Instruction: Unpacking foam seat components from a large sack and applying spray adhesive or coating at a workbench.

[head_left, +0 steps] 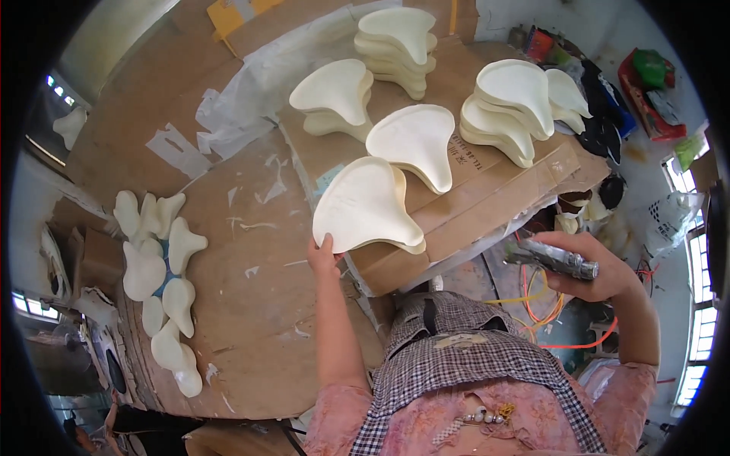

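Observation:
At the near edge of a cardboard-covered stand, a cream saddle-shaped pad rests tilted on another pad. My left hand grips its near left edge, thumb on top and fingers hidden underneath. To the right, away from the pads, my right hand is closed around a silvery, worn-looking handheld tool; its exact kind does not show. Just behind the gripped pad lies a similar saddle pad, with more in a left stack, a far stack and a right stack.
Loose saddle pads cluster at the left of the brown table, some over a blue item. Torn white plastic lies behind. Orange and yellow hoses coil below my right hand. A red box and bags stand at the right wall.

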`<state>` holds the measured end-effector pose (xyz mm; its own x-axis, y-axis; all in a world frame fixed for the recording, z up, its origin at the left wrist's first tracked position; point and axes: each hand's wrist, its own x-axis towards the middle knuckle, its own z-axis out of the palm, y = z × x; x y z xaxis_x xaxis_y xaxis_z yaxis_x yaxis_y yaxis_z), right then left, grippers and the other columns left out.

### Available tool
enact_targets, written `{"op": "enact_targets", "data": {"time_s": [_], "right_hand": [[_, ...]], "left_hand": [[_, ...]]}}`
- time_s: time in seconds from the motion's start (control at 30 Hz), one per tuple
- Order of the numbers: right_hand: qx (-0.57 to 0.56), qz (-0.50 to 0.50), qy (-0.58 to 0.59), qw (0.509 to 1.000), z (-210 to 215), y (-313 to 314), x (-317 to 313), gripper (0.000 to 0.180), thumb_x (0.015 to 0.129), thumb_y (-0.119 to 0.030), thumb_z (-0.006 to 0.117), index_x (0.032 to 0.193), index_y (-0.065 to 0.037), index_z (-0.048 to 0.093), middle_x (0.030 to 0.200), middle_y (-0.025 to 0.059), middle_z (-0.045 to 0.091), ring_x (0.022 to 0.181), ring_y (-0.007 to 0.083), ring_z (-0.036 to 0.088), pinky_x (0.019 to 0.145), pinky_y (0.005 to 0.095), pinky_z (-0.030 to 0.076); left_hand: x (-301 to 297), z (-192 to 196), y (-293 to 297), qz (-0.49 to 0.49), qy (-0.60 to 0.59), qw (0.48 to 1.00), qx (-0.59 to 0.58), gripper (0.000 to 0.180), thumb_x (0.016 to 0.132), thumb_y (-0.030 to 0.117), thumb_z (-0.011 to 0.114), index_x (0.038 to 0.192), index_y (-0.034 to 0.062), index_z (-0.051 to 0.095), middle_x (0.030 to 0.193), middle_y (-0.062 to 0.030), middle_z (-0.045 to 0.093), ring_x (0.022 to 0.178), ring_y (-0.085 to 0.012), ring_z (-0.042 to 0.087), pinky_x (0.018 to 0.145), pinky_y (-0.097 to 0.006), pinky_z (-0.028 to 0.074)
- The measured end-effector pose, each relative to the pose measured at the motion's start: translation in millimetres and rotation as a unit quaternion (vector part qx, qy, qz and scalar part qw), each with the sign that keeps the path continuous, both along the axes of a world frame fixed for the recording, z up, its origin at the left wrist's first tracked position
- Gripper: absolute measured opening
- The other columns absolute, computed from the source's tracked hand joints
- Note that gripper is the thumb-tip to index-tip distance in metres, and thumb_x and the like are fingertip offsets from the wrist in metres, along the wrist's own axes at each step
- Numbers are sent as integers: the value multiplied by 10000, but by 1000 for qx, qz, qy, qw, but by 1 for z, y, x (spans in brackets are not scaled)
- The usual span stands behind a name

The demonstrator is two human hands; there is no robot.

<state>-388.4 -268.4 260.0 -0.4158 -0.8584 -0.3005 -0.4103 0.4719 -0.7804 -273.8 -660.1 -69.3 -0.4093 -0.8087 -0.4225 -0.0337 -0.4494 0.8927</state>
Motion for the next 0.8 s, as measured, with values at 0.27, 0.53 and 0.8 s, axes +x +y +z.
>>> {"op": "enact_targets", "data": {"time_s": [0.27,0.53,0.8], "right_hand": [[-222,-60,-90,969,1,9,9,583,718,-58,649,1251,20,426,915,72,586,762,123,557,675,277,466],[-133,-27,-25,990,3,24,4,591,735,-65,647,1274,-11,410,836,61,596,724,128,565,663,275,466],[-135,19,53,989,19,6,8,621,714,-171,679,1248,19,426,901,87,598,723,138,565,641,275,455]], "left_hand": [[15,19,-9,-3,26,1000,9,315,849,119,571,1133,2,499,984,-99,588,742,-208,610,530,-325,527],[30,86,-40,145,151,964,-164,296,853,60,531,1130,-38,502,1037,-130,580,863,-215,595,706,-328,503],[5,92,-26,144,79,941,-295,414,870,98,511,1247,-56,434,1202,-153,508,1033,-225,534,870,-320,440]]}}
